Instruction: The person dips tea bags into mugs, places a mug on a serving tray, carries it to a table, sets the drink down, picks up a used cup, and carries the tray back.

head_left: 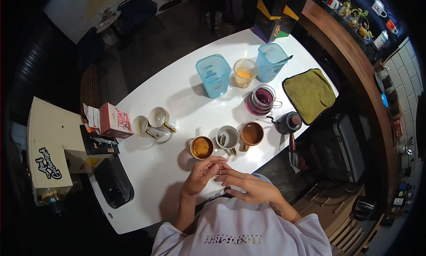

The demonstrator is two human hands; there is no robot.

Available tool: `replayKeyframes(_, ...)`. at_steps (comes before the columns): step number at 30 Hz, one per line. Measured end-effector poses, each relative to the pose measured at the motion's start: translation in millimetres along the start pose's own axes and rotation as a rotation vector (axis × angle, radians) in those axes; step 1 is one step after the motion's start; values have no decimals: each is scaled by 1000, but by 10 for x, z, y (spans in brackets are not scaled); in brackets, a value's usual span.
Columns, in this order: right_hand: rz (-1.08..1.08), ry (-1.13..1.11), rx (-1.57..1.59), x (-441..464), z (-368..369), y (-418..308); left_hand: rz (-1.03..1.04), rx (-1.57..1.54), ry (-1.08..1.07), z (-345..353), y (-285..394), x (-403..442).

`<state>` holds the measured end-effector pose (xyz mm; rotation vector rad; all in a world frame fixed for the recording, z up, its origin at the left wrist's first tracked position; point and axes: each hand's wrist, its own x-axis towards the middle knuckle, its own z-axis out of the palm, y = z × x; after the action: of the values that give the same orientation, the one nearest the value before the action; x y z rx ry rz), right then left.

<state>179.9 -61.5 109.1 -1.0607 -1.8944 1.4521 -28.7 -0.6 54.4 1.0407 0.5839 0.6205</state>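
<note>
My left hand (202,174) and my right hand (250,185) meet in front of my shirt, at the table's near edge. Their fingertips are pinched about a thin pale string (220,168); anything attached to it is hidden. Just beyond the fingers stand three mugs. The left mug (202,147) holds an orange-brown drink with a marbled top. In the middle, a pale mug (227,137) with a gold handle has a spoon (221,140) in it. A brown drink fills the right mug (252,133).
A dark gooseneck kettle (288,123) and a glass server of purple liquid (259,101) stand right. Farther back are two blue containers (213,76) (270,63), a cup with orange contents (245,74) and a green cloth (309,96). Glass cups (159,117), a pink box (116,120) and a cream machine (53,145) are left.
</note>
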Motion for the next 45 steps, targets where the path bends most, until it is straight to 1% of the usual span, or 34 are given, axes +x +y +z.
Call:
replayKeyframes(2, -85, 13, -1, -70, -126, 5, 25, -37, -38, -16, -36, 38)
replayKeyframes(3, -83, 20, -3, -126, -221, 19, 69, 3, -15, 3, -14, 62)
replayKeyframes(4, -79, 86, -16, -202, -335, 41, 114, 43, 9, 29, 22, 82)
replayKeyframes(5, -76, 151, -28, -283, -430, 66, 119, -18, 46, 71, 74, 99)
replayKeyframes(6, 54, 323, -36, -359, -498, 90, 119, -17, 43, 72, 111, 111)
replayKeyframes(7, 228, 506, -40, -373, -579, 9, 167, 32, 62, 63, 142, 121)
replayKeyframes(8, 268, 735, -243, -419, -609, 150, 217, 81, 82, 47, 162, 136)
replayKeyframes(9, 226, 894, -575, -475, -677, 337, 268, 164, 112, 28, 174, 149)
replayKeyframes(10, 406, 1048, -724, -496, -710, 485, 268, 164, 110, 29, 188, 160)
replayKeyframes(12, 532, 1124, -905, -553, -779, 681, 277, 73, 160, 46, 235, 179)
replayKeyframes(13, 531, 1124, -906, -577, -795, 757, 278, 72, 160, 52, 259, 190)
replayKeyframes(15, 735, 980, -693, -609, -799, 890, 290, 132, 210, 60, 318, 206)
replayKeyframes(16, 735, 979, -691, -603, -801, 955, 290, 134, 211, 65, 355, 201)
replayKeyframes(18, 636, 1011, -616, -564, -805, 1089, 219, 153, 276, 74, 433, 177)
replayKeyframes(19, 592, 1056, -663, -530, -806, 1166, 217, 154, 277, 66, 468, 164)
replayKeyframes(21, 610, 1080, -651, -506, -821, 1264, 186, 282, 273, 28, 530, 157)
replayKeyframes(23, 624, 1101, -641, -506, -824, 1328, 203, 341, 270, -27, 555, 179)
replayKeyframes(25, 526, 1176, -598, -496, -806, 1351, 221, 401, 273, -63, 599, 208)
replayKeyframes(26, 522, 1172, -598, -500, -793, 1347, 228, 457, 263, -71, 639, 227)
replayKeyframes(28, 482, 1166, -531, -514, -758, 1254, 234, 513, 254, -68, 719, 273)
replayKeyframes(29, 407, 1214, -524, -494, -724, 1201, 235, 557, 237, -49, 758, 313)
replayKeyframes(31, 405, 1217, -492, -480, -680, 1009, 234, 604, 218, -46, 792, 390)
replayKeyframes(33, 414, 1227, -460, -466, -636, 804, 264, 661, 118, -57, 788, 468)
replayKeyframes(36, 418, 1233, -464, -437, -597, 494, 301, 684, 65, 4, 789, 568)
replayKeyframes(38, 386, 1185, -453, -406, -586, 307, 302, 688, 33, 45, 799, 612)
replayKeyframes(40, 360, 1187, -470, -368, -566, 226, 304, 692, 5, 85, 816, 646)
replayKeyframes(42, 310, 1129, -497, -313, -556, 158, 332, 700, -9, 116, 838, 669)
replayKeyframes(43, 346, 1107, -508, -275, -547, 106, 332, 701, -12, 123, 846, 674)
replayKeyframes(45, 313, 1091, -530, -221, -529, 132, 327, 716, -3, 131, 859, 680)
